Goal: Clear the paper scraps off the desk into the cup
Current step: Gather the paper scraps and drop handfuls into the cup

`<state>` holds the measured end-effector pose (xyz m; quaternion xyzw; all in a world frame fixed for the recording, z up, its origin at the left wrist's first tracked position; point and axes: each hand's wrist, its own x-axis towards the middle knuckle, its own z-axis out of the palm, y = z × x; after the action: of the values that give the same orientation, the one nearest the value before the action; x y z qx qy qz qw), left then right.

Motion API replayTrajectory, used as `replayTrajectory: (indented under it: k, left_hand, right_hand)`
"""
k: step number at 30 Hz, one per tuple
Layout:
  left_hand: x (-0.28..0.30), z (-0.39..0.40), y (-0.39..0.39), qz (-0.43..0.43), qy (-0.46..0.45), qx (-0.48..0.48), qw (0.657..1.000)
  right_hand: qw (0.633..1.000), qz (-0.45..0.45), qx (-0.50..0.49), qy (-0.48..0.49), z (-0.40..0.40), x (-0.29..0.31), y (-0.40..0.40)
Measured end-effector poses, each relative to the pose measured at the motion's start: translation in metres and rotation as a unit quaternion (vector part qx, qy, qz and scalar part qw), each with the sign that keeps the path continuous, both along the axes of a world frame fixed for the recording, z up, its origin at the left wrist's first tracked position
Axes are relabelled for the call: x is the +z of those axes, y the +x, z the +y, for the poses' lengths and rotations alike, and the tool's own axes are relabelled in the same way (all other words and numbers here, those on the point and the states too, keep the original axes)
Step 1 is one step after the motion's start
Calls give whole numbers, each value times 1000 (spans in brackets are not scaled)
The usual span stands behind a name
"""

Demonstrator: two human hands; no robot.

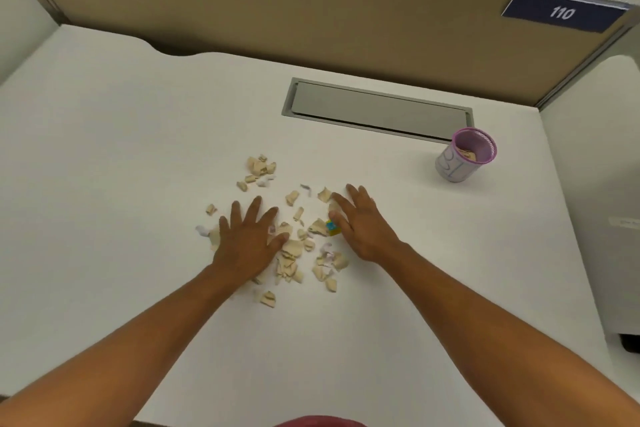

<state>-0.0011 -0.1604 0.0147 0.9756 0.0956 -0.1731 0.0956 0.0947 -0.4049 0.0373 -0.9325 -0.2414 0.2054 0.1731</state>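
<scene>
With both palms flat and fingers spread, neither holding anything, the left hand and right hand bracket the scraps mid-desk. Risk: a fast sweep scatters light bits, and outliers at upper left get missed. A small coloured block sits among them. Cup stands well apart, far right, some scraps inside; open desk between, near edge close.

Even, bright overhead light; the desk shows only faint, soft shadows. Slight overall softness. Wide-angle bending curves edges toward 2 and 10 o'clock.
</scene>
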Motion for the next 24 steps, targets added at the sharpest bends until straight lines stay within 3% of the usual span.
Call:
replayTrajectory:
  k: [6, 9, 12, 14, 19, 24]
  left_hand:
    - [18, 5, -16, -111, -171, -42, 978]
    - [25, 37, 5, -181, -148, -20, 972]
    - [27, 70, 41, -148, -100, -10, 984]
    - [26, 86, 65, -106, -94, -53, 989]
    - [12, 92, 91, -33, -67, -188, 979]
    - [2, 87, 49, -77, -141, -226, 961]
  right_hand:
    - [993, -55, 103, 11, 53, 0, -40]
    - [990, -104, 89, 39, 74, 2, -32]
    - [992, -108, 6, 62, 91, 2, -8]
    - [996, -84, -25, 32, 100, -1, 8]
    - [1000, -7, 0, -25, 108, -15, 3]
    - [999, -3, 45, 14, 94, -11, -47]
